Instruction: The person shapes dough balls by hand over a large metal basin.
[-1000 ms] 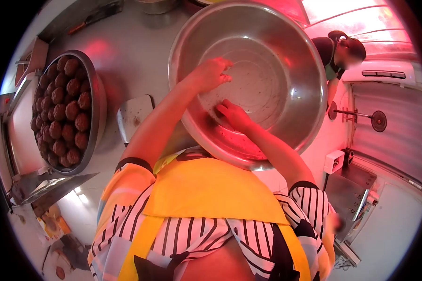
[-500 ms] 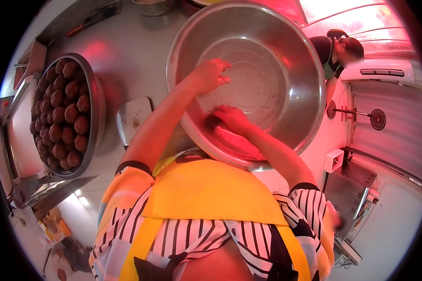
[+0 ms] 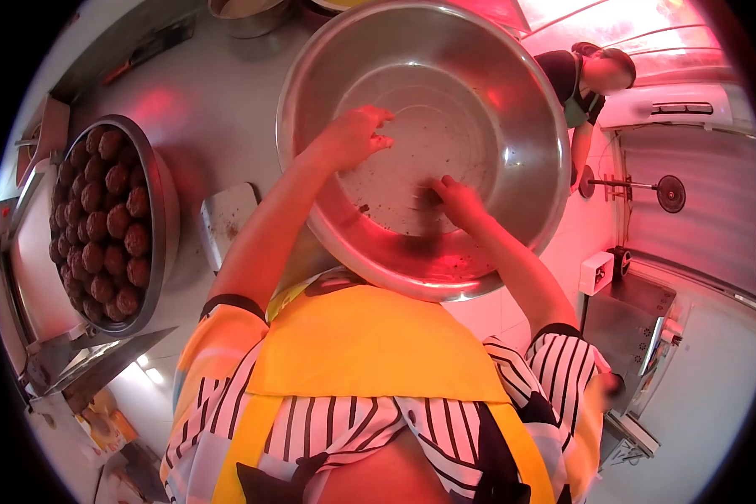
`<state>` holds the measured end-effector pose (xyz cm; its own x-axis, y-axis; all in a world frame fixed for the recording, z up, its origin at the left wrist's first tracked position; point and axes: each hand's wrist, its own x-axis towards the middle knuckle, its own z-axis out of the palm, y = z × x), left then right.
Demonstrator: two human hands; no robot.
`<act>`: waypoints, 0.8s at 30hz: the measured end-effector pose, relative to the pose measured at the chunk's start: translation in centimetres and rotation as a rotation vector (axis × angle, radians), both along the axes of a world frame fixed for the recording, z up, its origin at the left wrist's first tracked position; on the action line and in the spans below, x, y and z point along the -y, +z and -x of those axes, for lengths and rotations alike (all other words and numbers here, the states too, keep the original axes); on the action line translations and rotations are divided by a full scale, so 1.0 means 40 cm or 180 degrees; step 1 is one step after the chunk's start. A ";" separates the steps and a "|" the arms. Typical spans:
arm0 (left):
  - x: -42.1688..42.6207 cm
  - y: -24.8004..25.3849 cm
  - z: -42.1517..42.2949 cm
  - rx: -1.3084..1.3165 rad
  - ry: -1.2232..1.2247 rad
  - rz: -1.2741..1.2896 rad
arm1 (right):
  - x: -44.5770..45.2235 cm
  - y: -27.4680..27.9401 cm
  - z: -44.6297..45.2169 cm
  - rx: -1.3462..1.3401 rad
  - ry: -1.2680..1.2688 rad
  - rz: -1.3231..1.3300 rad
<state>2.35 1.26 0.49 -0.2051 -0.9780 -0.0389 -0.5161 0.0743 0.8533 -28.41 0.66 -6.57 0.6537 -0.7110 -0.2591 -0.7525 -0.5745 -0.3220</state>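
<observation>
A large metal bowl (image 3: 521, 160) with dark crumbs inside stands in front of me. My left hand (image 3: 354, 139) reaches over its left side, fingers apart and holding nothing. Lower and to the right, inside the bowl, my right hand (image 3: 458, 202) has its fingers pressed together; dark blurred matter shows beside the fingertips, and I cannot make out what they hold. Small dark crumbs (image 3: 363, 208) lie on the bowl's lower left wall.
On the counter (image 3: 218, 101) at left, a metal basin (image 3: 166, 218) holds several brown balls (image 3: 118, 220). A scraper-like plate (image 3: 227, 220) lies between basin and bowl. Another metal pan (image 3: 250, 21) is at the top. A person (image 3: 575, 84) bends beyond the bowl's right side.
My right hand has moved right across the bowl from its lower left part, its fingertips now beside dark blurred matter. My left hand keeps its place over the bowl. The view has shifted slightly.
</observation>
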 end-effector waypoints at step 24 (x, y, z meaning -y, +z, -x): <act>0.001 0.012 -0.010 0.0082 -0.0070 -0.0029 | -0.087 -0.040 -0.275 0.1554 0.0147 -0.1187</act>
<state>2.76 1.23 0.98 -0.2252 -0.9728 -0.0534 -0.5363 0.0781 0.8404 -17.41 4.14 -8.17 0.7876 -0.5982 -0.1479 -0.4445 -0.3853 -0.8087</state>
